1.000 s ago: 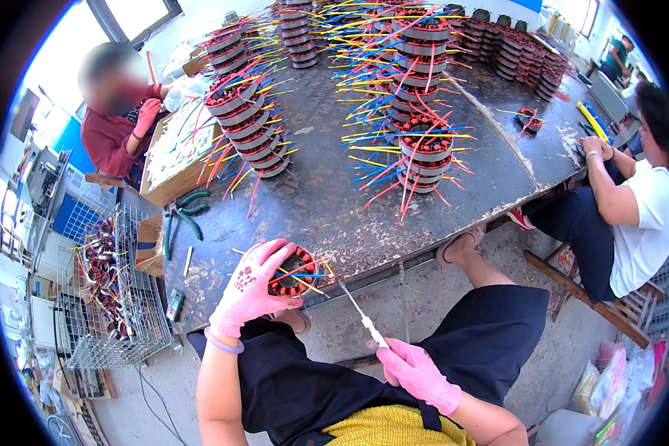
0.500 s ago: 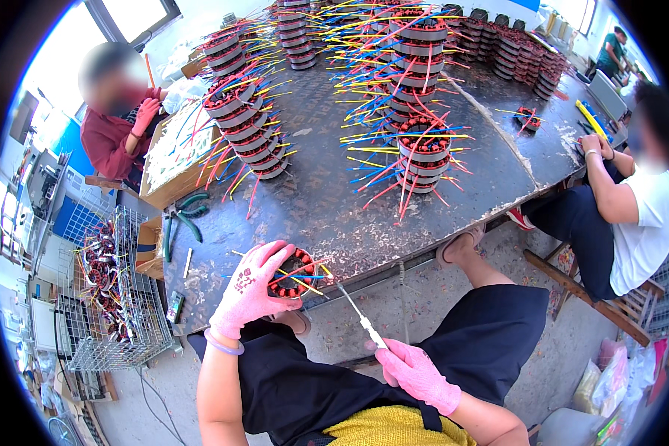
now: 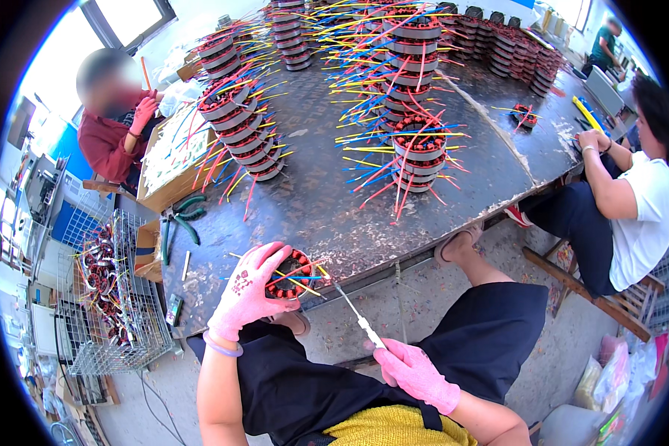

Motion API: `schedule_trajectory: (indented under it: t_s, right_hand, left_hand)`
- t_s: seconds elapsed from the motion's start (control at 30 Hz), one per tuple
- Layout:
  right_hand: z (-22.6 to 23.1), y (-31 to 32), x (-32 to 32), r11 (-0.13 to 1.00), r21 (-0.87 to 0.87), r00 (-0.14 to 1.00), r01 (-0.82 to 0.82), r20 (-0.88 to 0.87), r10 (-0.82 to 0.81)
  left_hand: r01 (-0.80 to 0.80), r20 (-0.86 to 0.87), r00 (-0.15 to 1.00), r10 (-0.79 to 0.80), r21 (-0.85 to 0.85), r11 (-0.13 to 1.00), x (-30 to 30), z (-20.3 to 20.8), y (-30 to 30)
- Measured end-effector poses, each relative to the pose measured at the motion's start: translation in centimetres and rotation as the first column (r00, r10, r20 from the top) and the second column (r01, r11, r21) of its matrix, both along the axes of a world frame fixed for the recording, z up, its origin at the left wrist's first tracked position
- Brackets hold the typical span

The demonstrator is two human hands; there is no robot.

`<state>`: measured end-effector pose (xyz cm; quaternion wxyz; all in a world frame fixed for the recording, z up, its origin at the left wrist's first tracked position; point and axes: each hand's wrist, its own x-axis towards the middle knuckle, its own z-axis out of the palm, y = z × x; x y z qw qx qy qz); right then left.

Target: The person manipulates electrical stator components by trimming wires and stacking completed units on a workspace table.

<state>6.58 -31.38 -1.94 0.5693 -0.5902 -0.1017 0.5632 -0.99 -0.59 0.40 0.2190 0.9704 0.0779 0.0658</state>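
My left hand [image 3: 247, 291], in a pink glove, grips a motor stator [image 3: 306, 285] at the table's front edge. It is a ring with red-tipped teeth and blue, yellow and red wires sticking out. Its near left side is hidden behind my fingers. In my gloved right hand [image 3: 418, 373] is a slim tool with a white handle [image 3: 367, 330] and a thin metal shaft. The shaft slants up and left, its tip close to the stator's right side and wires; whether it touches them I cannot tell.
Tall stacks of wired stators [image 3: 418, 156] stand on the dark table [image 3: 312, 201]. Green-handled pliers [image 3: 182, 215] lie at its left, above a wire basket [image 3: 119, 357] of wound parts. A person sits behind a box [image 3: 172, 178] at left; another sits at right.
My hands, the stator and the tool keep nearly the same pose. The whole view has shifted slightly.
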Motion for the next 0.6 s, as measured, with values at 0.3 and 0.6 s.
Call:
schedule_trajectory:
  t_s: [0.3,0.6]
  right_hand:
    - [-1.3,-0.3,-0.1,0.999,0.043,0.999,-0.020,0.051,0.018]
    - [-0.6,-0.2,0.0,1.000,0.019,1.000,0.021,-0.019,-0.021]
  left_hand:
    - [0.003,-0.004,1.000,-0.003,0.000,1.000,0.0,-0.1,0.1]
    - [-0.033,-0.010,0.999,0.033,0.002,0.999,-0.1,0.2,-0.2]
